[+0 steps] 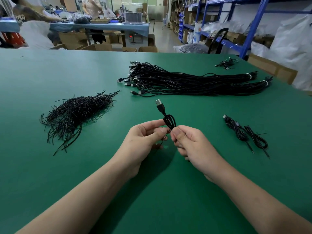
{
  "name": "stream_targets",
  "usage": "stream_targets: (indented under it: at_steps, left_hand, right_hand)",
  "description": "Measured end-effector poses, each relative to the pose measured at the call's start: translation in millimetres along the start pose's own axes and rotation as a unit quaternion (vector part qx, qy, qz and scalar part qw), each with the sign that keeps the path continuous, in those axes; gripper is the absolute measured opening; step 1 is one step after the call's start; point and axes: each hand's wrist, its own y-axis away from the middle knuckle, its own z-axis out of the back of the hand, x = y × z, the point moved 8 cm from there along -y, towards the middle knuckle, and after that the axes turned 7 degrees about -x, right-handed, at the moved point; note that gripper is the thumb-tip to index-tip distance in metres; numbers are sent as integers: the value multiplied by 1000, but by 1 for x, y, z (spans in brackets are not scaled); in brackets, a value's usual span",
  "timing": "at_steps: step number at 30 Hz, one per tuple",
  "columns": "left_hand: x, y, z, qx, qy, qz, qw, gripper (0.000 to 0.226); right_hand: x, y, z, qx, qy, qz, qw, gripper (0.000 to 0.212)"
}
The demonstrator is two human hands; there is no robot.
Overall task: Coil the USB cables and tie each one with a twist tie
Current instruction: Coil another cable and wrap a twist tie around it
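Note:
A black USB cable is coiled into a small bundle, its plug pointing up and away from me. My right hand grips the lower part of the coil between thumb and fingers. My left hand pinches a thin black twist tie at the coil's waist. Both hands hover above the green table. A heap of black twist ties lies to the left. A large bundle of uncoiled USB cables lies beyond the hands.
Two coiled, tied cables lie to the right of my hands. A small clump of cables sits at the far right corner. Blue shelving, white bags and cardboard boxes line the right. People work at a far table.

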Motion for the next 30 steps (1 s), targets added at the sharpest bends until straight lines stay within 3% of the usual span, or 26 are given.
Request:
stream_targets:
  at_steps: [5, 9, 17, 22, 30]
  left_hand:
    - [-4, 4, -6, 45, 15, -6, 999, 24]
    - [-2, 3, -8, 55, 17, -6, 998, 38]
    - [1, -4, 11, -34, 23, -14, 999, 31]
    - [-2, -1, 10, -36, 16, -33, 999, 28]
    - [0, -1, 11, -59, -20, -49, 997, 26]
  right_hand:
    - [-4, -1, 2, -27, 4, 1, 1000, 35]
    - [-5, -2, 3, -38, 13, 9, 999, 35]
    - [2, 0, -1, -12, -16, 47, 999, 35]
    - [10, 0, 4, -59, 5, 78, 995, 37]
    - [18, 0, 5, -74, -70, 105, 989, 32]
